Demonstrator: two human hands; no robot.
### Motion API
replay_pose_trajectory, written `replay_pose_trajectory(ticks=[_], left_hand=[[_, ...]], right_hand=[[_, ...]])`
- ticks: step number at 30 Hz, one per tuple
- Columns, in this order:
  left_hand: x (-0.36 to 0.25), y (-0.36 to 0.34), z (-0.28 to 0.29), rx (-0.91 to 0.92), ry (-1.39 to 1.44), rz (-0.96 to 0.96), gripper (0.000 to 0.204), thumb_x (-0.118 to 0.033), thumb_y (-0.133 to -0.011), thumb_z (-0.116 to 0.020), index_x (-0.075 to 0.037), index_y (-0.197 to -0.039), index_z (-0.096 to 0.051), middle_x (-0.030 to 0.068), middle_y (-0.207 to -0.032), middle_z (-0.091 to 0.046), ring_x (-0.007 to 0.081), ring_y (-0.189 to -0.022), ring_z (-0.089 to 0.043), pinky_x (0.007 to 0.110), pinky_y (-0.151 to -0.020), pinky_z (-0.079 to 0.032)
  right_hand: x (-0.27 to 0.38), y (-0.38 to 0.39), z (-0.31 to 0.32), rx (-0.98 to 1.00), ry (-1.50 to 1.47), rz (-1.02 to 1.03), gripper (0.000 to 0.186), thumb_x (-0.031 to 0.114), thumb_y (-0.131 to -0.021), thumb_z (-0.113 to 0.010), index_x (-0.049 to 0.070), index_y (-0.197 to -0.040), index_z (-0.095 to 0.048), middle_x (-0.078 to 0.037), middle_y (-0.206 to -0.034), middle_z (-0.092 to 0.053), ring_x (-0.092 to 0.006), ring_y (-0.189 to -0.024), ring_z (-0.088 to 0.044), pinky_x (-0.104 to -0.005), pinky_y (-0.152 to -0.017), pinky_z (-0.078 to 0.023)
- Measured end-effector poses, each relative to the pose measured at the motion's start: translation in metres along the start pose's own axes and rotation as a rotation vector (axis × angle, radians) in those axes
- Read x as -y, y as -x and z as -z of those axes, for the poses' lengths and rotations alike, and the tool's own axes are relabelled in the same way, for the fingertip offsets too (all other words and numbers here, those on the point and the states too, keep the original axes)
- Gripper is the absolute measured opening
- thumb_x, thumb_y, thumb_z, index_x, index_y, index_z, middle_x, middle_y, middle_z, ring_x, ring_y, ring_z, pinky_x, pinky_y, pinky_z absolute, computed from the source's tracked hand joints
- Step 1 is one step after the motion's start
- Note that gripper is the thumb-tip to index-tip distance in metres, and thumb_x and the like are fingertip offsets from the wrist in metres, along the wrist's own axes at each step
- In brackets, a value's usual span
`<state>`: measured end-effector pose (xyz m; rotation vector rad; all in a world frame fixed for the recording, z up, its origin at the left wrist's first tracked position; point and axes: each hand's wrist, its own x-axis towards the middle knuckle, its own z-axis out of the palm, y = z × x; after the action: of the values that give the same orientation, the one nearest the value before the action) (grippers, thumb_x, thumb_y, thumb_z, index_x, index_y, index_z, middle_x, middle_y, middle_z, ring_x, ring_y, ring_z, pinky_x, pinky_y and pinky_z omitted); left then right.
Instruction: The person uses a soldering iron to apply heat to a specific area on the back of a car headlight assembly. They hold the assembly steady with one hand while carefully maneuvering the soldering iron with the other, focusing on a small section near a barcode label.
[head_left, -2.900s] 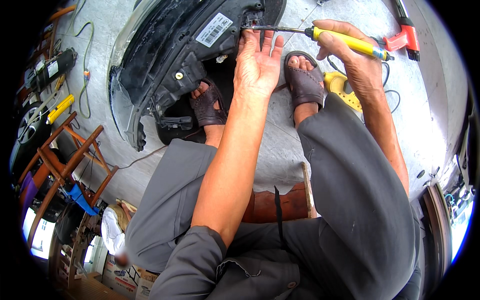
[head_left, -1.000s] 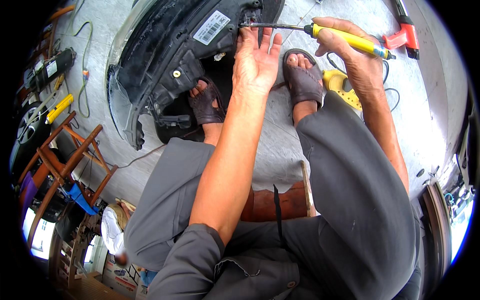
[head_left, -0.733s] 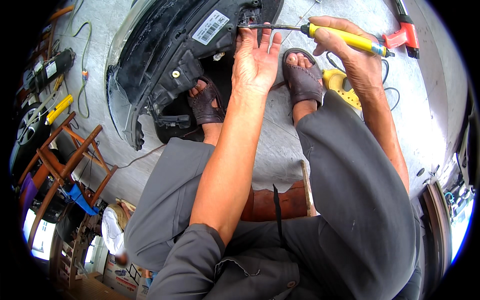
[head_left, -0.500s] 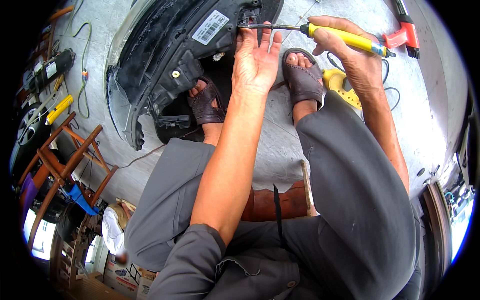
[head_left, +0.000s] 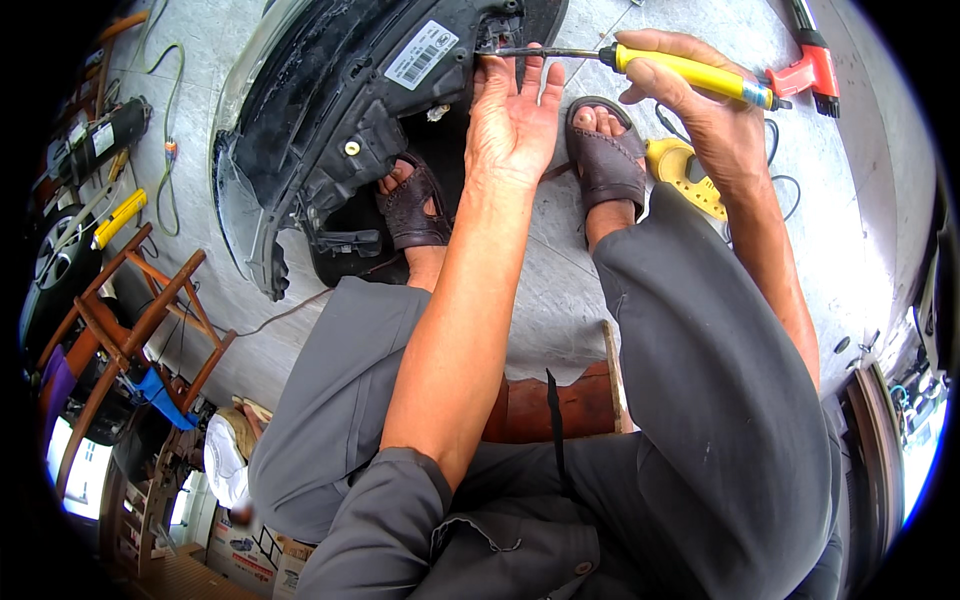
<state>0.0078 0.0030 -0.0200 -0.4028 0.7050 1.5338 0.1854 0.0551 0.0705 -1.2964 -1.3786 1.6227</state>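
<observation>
Toward the far edge of the visible tiled floor [head_left: 555,290], left of its middle, a black car headlight [head_left: 345,115] is sitting with its clear lens facing left, while the left hand [head_left: 510,130] is lying palm up at its right side, fingers extended, possibly pinching something, which I cannot tell. The right hand [head_left: 718,115] is grasping a yellow-handled tool [head_left: 690,75], its slim shaft pointing left to the headlight. A red pistol-shaped tool [head_left: 808,72] is lying near the floor's right edge.
</observation>
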Motion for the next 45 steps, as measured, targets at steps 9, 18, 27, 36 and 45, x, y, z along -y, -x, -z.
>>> replay_pose_trajectory(ticks=[9, 18, 27, 36, 45], left_hand=[[0.0, 0.0, 0.001, -0.001, -0.025, -0.007, 0.033, -0.023, -0.083, -0.076, -0.019, -0.111, -0.058, -0.0041, -0.118, -0.058, 0.0208, -0.114, -0.051, 0.046, -0.1, -0.042], [0.0, 0.001, -0.001, -0.013, -0.025, -0.007, 0.034, -0.023, -0.083, -0.076, -0.019, -0.113, -0.058, -0.004, -0.119, -0.057, 0.0207, -0.116, -0.05, 0.046, -0.101, -0.042], [0.0, 0.001, 0.001, 0.001, -0.018, -0.004, 0.034, -0.023, -0.083, -0.076, -0.019, -0.113, -0.058, -0.0041, -0.119, -0.057, 0.0206, -0.115, -0.051, 0.046, -0.101, -0.042], [-0.001, 0.003, -0.004, -0.047, -0.011, 0.003, 0.023, -0.023, -0.087, -0.07, -0.014, -0.106, -0.063, -0.0054, -0.111, -0.062, 0.0214, -0.114, -0.052, 0.047, -0.105, -0.04], [-0.003, 0.003, -0.002, -0.02, 0.015, 0.018, 0.021, -0.024, -0.087, -0.069, -0.01, -0.103, -0.063, -0.0012, -0.113, -0.06, 0.023, -0.117, -0.052, 0.048, -0.104, -0.04]], right_hand=[[-0.004, -0.001, 0.001, -0.037, 0.156, -0.009, 0.041, 0.032, -0.085, -0.075, 0.005, -0.115, -0.07, -0.01, -0.099, -0.071, -0.02, -0.084, -0.072, -0.0322, -0.086, -0.054], [-0.001, -0.002, 0.001, -0.013, 0.105, -0.015, 0.041, 0.031, -0.085, -0.074, 0.004, -0.115, -0.069, -0.01, -0.099, -0.071, -0.0202, -0.085, -0.071, -0.0323, -0.086, -0.054], [-0.003, -0.003, 0.002, 0.006, 0.057, -0.01, 0.041, 0.032, -0.086, -0.074, 0.004, -0.116, -0.069, -0.01, -0.1, -0.071, -0.0201, -0.085, -0.071, -0.0317, -0.086, -0.054], [0.004, -0.003, -0.001, -0.018, 0.013, -0.024, 0.03, 0.019, -0.086, -0.074, 0.001, -0.11, -0.07, -0.008, -0.096, -0.071, -0.0138, -0.081, -0.067, -0.0269, -0.076, -0.055], [-0.01, -0.002, 0.029, -0.094, -0.234, -0.05, 0.041, 0.028, -0.091, -0.066, -0.001, -0.12, -0.063, -0.005, -0.08, -0.063, -0.0166, -0.078, -0.066, -0.0306, -0.078, -0.053]])
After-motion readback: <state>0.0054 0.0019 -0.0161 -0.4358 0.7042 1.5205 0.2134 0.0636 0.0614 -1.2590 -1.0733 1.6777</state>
